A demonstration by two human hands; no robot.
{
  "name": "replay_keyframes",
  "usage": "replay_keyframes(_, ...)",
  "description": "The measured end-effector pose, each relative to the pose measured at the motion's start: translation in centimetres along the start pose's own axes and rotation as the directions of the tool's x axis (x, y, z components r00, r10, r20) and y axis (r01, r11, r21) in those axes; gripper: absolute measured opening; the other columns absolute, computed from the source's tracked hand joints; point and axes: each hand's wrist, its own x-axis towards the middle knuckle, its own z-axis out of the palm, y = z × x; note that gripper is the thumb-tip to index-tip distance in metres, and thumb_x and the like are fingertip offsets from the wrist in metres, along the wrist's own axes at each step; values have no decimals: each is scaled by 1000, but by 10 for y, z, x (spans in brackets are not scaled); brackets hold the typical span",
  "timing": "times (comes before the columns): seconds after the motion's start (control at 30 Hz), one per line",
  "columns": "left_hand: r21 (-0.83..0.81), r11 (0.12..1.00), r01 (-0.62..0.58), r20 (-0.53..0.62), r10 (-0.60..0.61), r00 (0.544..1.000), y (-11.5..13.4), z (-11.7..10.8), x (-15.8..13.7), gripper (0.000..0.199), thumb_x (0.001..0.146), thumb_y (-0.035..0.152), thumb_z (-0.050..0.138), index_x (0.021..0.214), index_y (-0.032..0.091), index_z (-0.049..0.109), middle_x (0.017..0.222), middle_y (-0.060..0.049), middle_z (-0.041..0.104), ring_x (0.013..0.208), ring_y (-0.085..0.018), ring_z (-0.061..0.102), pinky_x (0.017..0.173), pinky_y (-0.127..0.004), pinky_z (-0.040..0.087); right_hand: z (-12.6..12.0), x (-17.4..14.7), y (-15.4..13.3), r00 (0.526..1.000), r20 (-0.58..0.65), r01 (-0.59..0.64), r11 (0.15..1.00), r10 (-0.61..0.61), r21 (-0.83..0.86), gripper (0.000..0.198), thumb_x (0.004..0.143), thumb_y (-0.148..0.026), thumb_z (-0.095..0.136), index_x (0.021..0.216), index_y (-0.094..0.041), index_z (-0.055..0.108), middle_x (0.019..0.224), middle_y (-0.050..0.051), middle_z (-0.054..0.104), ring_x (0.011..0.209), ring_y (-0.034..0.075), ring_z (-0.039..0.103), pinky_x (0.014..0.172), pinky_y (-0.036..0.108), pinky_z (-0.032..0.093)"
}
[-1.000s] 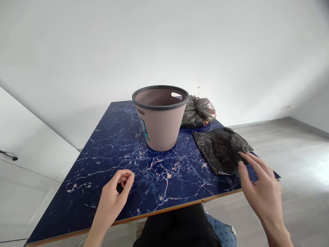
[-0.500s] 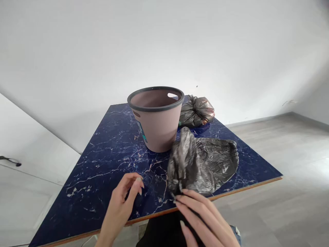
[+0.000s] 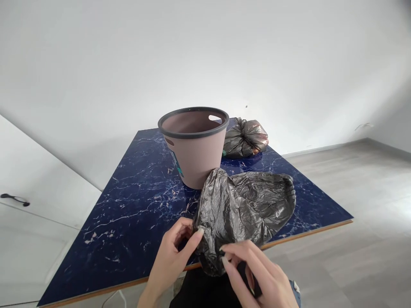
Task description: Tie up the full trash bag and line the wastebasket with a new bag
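A thin black plastic bag (image 3: 244, 205) lies spread and crumpled on the table, its near end hanging over the front edge. My left hand (image 3: 176, 248) pinches the bag's left side between thumb and fingers. On the near end of the bag, my right hand (image 3: 253, 269) has thumb and forefinger pressed together on the plastic. Behind the bag stands an upright pinkish-brown trash can (image 3: 199, 160) with a dark rim and cut-out handles; the bag's far corner overlaps its base in view. No liner shows inside the can.
A knotted, filled black trash bag (image 3: 245, 139) sits behind the can at the right. The blue marbled table (image 3: 128, 214) has a wooden front edge and stands by a white wall. White drawers with a dark handle (image 3: 15, 199) are at the left.
My left hand has moved right and taken hold of the bag. The raised part of the bag has come down and spread toward the left and toward me.
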Motion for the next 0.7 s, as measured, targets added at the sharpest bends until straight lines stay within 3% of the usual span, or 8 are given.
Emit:
replay_keyframes(0.1,12,999,-43,70,42,997,1,0,-4,31,100,50,68,91,22,59,86,1,56,79,-16,52,75,-29,43,7,13,0,985,-26,-166,983,168,80,12,110,-39,59,113,-27,61,80,-4,69,55,11,63,48,20,49)
replay_keyframes(0.2,48,995,-90,145,82,986,4,2,-5,29,94,41,77,83,21,59,81,2,57,74,-15,51,72,-28,42,16,27,1,974,-18,-224,969,227,106,26,104,-46,66,114,-26,53,79,-5,68,56,12,64,50,21,49)
replay_keyframes(0.3,106,983,-152,180,131,975,6,4,-5,25,87,30,81,79,21,59,77,4,54,72,-14,50,69,-27,39,24,35,5,976,19,-217,973,216,76,33,100,-42,69,119,-26,47,79,-7,66,56,12,66,52,22,49)
replay_keyframes(0.47,118,982,-146,210,119,970,4,3,-6,24,87,30,80,81,22,58,77,4,55,71,-14,50,68,-27,39,24,30,10,971,24,-237,960,237,149,15,101,-29,60,111,-28,49,77,-7,59,56,11,60,52,21,46)
replay_keyframes(0.6,26,986,-168,159,161,974,-4,1,-9,21,95,38,75,96,25,58,85,2,56,74,-15,52,71,-28,44,11,22,1,921,-142,-304,896,363,323,15,103,-36,64,108,-28,52,82,-4,58,64,12,57,56,21,48)
replay_keyframes(0.7,-67,962,-265,-2,265,964,-11,2,-8,17,102,40,66,104,28,54,96,0,54,78,-16,53,74,-30,48,-1,18,-9,860,-245,-333,855,448,397,19,103,-41,68,106,-28,55,84,-2,59,70,13,58,65,22,53)
